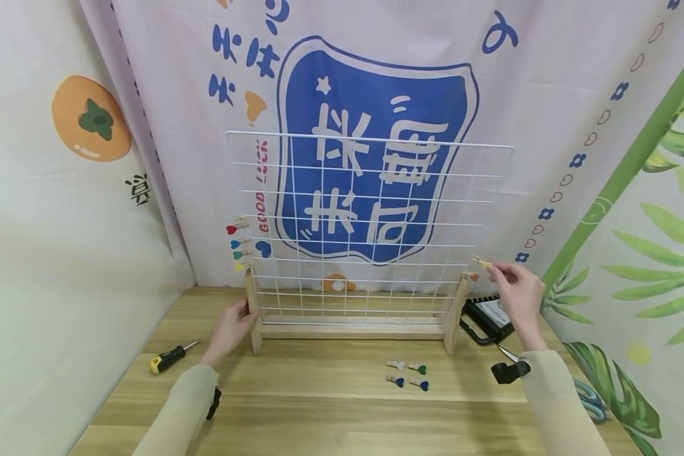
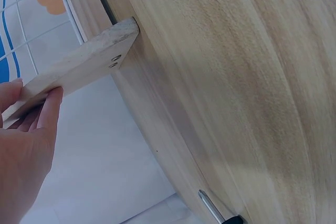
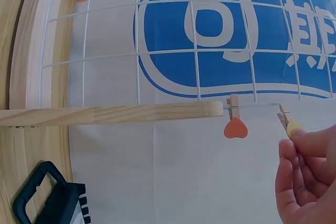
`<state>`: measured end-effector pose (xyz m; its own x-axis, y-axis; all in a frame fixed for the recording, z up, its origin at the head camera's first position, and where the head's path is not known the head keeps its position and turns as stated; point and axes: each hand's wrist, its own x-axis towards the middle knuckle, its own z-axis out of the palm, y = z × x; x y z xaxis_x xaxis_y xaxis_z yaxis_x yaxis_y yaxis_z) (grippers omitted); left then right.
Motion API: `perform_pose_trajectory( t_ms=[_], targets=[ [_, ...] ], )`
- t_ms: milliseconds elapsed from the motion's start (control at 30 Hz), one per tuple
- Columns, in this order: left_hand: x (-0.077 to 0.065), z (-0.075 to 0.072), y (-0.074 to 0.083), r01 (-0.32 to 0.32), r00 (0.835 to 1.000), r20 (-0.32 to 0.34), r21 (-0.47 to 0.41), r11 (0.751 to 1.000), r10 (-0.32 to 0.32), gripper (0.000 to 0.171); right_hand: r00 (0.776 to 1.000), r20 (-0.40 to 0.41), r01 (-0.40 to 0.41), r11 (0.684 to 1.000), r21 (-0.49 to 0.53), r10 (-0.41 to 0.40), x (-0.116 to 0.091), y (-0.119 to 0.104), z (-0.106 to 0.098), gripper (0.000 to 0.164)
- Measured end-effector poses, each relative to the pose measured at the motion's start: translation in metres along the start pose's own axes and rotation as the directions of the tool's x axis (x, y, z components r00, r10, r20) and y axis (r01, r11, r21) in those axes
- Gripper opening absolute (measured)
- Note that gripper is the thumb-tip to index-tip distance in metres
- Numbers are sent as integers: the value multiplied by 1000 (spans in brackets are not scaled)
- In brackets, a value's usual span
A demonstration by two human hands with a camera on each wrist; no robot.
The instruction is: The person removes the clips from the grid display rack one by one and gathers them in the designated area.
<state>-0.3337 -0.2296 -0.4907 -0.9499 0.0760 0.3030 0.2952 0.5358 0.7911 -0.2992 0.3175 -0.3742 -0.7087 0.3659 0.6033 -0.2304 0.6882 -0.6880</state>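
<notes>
A white wire grid stands upright in a wooden stand. On the left, my left hand grips the stand's left post, thumb on one side and fingers on the other. My right hand pinches a small wooden clothespin with a yellow heart between thumb and index finger. Its jaws are right at the grid's right edge wire, above a clothespin with an orange heart clipped near the right post's top. Several heart clothespins, the topmost a red one, line the left edge.
Several heart clothespins lie on the table in front of the stand, among them a green one. A screwdriver lies at the left. At the right are a black case and blue-handled scissors. A printed curtain hangs close behind the grid.
</notes>
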Motion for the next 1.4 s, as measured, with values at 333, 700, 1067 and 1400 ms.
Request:
perform_pose_trajectory(
  t_ms=[333,700,1067,1400],
  targets=[
    [0,0,0,-3,1000,-4,-6,1000,3,35,998,68,-18,1000,-1,18,-26,-3,-9,20],
    [0,1,-2,-10,1000,-22,14,1000,10,33,988,155,-13,1000,-23,16,-82,11,8,13],
    [-1,0,-1,-9,1000,-10,-6,1000,9,35,958,287,-10,997,71,-10,-147,15,36,10],
    [0,0,-1,-10,1000,-12,-3,1000,10,35,888,457,-106,992,73,61,-187,17,53,10]
  ],
)
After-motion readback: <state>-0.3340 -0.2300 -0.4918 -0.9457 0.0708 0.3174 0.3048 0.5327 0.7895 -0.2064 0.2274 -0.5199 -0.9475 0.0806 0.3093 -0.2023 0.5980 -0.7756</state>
